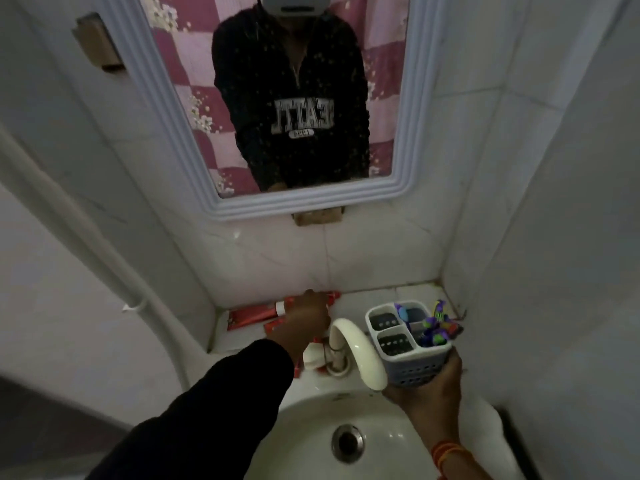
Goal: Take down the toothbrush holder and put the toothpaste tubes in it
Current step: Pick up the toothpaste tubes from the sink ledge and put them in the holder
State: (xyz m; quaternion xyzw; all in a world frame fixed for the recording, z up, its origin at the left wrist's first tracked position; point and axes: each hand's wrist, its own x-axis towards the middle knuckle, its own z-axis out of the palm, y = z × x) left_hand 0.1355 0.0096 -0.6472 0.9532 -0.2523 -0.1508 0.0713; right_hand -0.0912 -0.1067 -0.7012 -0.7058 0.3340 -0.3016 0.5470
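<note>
The right hand [427, 382] is wrapped around the base of the white and lilac perforated plastic toothbrush holder [408, 341], holding it upright over the rim of the white ceramic sink [311, 441], open compartments facing up and colourful toothbrushes [438, 327] in its right-hand cell. The left hand [308, 315] reaches to the back ledge [367, 299] and covers the red toothpaste tubes [252, 315]; whether its fingers have closed on one cannot be told. The holder looks already taken down, so the step in hand is picking up a tube. The tubes lie flat, long axes roughly left to right along the wall. Next, one must be lifted, turned upright and lowered into an empty cell, clear of the curved white tap [356, 348].
</note>
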